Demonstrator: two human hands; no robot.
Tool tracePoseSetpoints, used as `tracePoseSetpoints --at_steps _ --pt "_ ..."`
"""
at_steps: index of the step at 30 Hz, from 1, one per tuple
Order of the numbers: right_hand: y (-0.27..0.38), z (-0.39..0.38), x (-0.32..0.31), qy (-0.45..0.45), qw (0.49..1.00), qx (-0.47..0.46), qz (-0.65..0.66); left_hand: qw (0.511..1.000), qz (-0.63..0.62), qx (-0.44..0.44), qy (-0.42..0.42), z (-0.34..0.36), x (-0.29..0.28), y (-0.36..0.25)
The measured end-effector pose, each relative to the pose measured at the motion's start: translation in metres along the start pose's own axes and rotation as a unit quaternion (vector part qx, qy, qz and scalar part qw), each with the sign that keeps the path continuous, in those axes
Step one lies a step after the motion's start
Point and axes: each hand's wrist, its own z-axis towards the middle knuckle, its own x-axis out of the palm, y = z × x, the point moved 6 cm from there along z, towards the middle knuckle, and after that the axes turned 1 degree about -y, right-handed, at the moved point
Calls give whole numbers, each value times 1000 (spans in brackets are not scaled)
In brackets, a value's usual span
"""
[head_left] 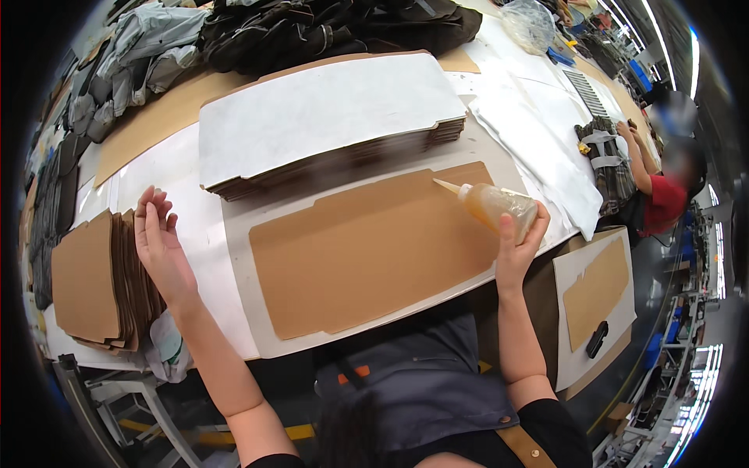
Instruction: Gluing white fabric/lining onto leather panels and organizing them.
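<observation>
My right hand (518, 238) grips a clear squeeze bottle (493, 204) partly filled with amber liquid. Its pointed nozzle tips left, over the far edge of a brown cardboard sheet (374, 242) lying flat before me. Raised at the left, my left hand (160, 234) holds nothing, its fingers loosely curled and a little apart. Beside it stands a stack of brown cut cardboard pieces (86, 277). Behind the flat sheet lies a thick stack of cardboard sheets with a white top face (331, 113).
Dark garments (335, 27) and grey garments (144, 47) are heaped along the far side. White plastic sheeting (538, 156) lies at the right. A board with a cardboard cutout (597, 292) and a black tool (598, 340) sits lower right. A person in red (667, 199) works beyond.
</observation>
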Motion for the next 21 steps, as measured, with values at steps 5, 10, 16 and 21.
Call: tracePoseSetpoints --at_steps 5,10,16,21 --pt "10 -6 9 2 1000 -10 -3 1000 -6 6 4 1 -1 1" --pt "17 -14 22 23 999 -16 21 1000 -16 2 20 2 -6 2" --pt "24 -23 37 62 997 -38 14 1000 -18 10 -7 0 0 -3" --pt "35 -34 56 87 994 -55 24 1000 -23 10 -8 -3 1 -8"
